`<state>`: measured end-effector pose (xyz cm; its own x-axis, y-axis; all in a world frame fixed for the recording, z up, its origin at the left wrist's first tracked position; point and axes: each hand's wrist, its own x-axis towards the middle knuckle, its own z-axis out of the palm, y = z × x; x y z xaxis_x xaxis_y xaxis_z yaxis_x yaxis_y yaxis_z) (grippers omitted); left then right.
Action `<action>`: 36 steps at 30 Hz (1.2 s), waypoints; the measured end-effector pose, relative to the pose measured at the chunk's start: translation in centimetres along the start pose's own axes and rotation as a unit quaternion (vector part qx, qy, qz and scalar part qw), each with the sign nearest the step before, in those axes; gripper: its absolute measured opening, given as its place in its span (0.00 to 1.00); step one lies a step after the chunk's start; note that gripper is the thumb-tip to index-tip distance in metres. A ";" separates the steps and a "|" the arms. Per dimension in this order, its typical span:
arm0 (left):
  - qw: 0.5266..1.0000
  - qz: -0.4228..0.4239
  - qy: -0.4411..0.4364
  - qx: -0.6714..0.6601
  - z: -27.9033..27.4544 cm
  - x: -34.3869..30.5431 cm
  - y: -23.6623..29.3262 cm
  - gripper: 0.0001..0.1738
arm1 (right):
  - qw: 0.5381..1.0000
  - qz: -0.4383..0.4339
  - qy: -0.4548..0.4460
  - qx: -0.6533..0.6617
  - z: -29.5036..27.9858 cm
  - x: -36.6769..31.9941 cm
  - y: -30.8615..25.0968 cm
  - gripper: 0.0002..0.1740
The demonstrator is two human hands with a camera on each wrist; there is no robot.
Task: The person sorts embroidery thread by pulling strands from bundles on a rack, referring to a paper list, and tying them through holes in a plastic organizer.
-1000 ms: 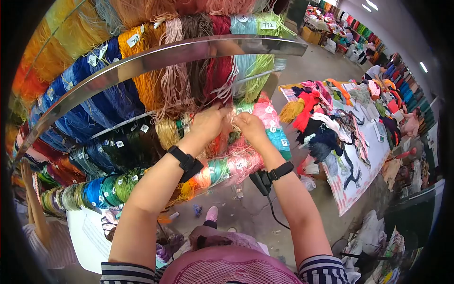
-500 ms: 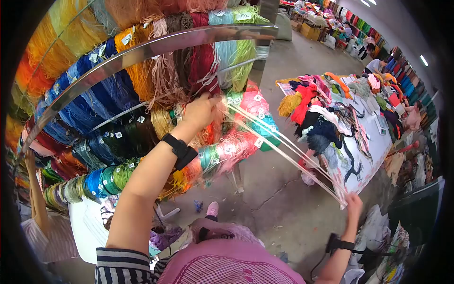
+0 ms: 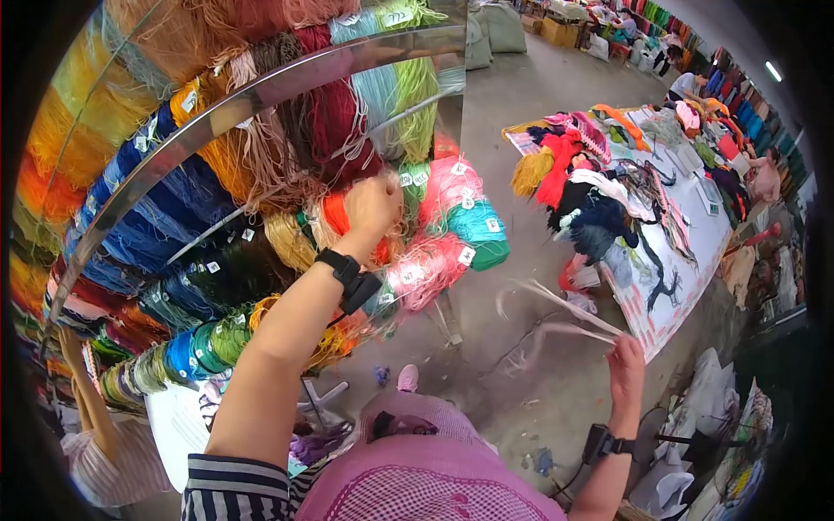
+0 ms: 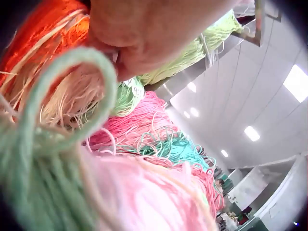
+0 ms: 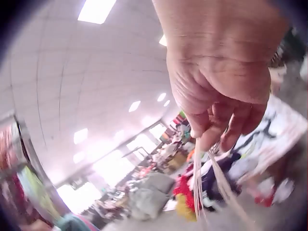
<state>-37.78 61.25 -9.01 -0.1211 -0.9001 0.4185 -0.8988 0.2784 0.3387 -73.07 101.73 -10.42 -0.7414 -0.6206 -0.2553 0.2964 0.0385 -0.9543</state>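
Note:
My left hand (image 3: pixel 373 207) is raised at the thread rack, its fingers curled in on a pale peach hank of thread (image 4: pixel 79 96) beside an orange-red one (image 4: pixel 45 36). The hand itself hides the fingertips. Far out to the right, my right hand (image 3: pixel 627 360) pinches a few long cream thread strands (image 3: pixel 569 306) between thumb and fingers. Their loose ends trail blurred through the air toward the rack. In the right wrist view the cream strands (image 5: pixel 198 180) hang down from the fingertips in two bunches.
Pink hanks (image 3: pixel 447 187) and a teal hank (image 3: pixel 478 227) with number tags hang beside my left hand. A curved metal bar (image 3: pixel 261 87) crosses the rack in front. To the right stands a table (image 3: pixel 656 300) with piled yarn. Another person's arm (image 3: pixel 82 378) reaches in at left.
My right hand has moved from beside the left hand out to the right, drawing cream strands along. Taut between the hands half a second ago, the strands now swing loose. The left hand stays at the rack.

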 end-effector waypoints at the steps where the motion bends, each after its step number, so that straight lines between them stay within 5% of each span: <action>1: 0.997 -0.007 -0.039 -0.065 -1.0 -0.2 0.1 0.15 | 0.997 -0.021 -0.041 -0.059 1.8 0.5 0.1 0.05; 6: 0.965 0.000 -0.135 -0.223 -2.5 -0.4 -1.9 0.12 | 0.962 0.009 -0.175 0.211 11.7 2.0 -0.1 0.05; 8: 0.964 0.001 -0.159 -0.213 -2.4 -0.6 -2.7 0.12 | 0.935 0.079 -0.138 0.317 17.4 1.6 -0.5 0.07; 12: 0.955 0.003 -0.163 -0.249 -4.0 -1.0 -2.7 0.11 | 0.847 0.124 -0.441 0.271 24.3 2.1 0.1 0.10; 16: 0.976 0.062 -0.111 -0.176 -5.5 -2.0 -1.7 0.10 | 0.814 0.177 -0.467 0.298 30.9 -0.7 -1.3 0.16; 18: 0.982 0.066 -0.109 -0.136 -6.2 -2.4 -1.2 0.08 | 0.864 0.138 -0.463 0.141 32.8 -0.9 -1.1 0.18; 20: 0.966 0.048 -0.142 -0.210 -5.1 -3.0 -2.0 0.08 | 0.865 0.148 -0.470 0.094 33.9 -0.5 -0.3 0.16; 24: 0.853 0.073 -0.256 -0.448 -8.0 -8.0 0.4 0.08 | 0.926 0.116 -0.359 0.001 37.0 -0.7 0.8 0.13; 26: 0.862 0.130 -0.283 -0.400 -9.7 -8.9 1.2 0.08 | 0.879 0.139 -0.454 -0.035 37.6 -1.1 0.0 0.12; 28: 0.866 0.189 -0.304 -0.349 -9.5 -8.5 0.8 0.08 | 0.886 0.120 -0.448 -0.001 37.3 0.3 1.8 0.10; 31: 0.892 0.013 -0.288 -0.349 -8.3 -4.8 0.0 0.13 | 0.871 0.130 -0.410 0.239 35.8 0.6 1.3 0.06; 35: 0.900 0.002 -0.214 -0.379 -2.9 -2.1 -0.9 0.15 | 0.882 0.114 -0.434 0.141 29.5 -0.5 -0.4 0.05; 36: 0.950 0.009 -0.158 -0.269 -2.8 -1.4 -0.6 0.15 | 0.901 0.110 -0.396 0.139 27.8 -1.2 -0.6 0.04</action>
<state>-35.87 63.27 -7.43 -0.3303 -0.9259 0.1834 -0.5610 0.3488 0.7507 -55.65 80.70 -5.25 -0.0159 -0.9903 -0.1377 0.6056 0.1000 -0.7895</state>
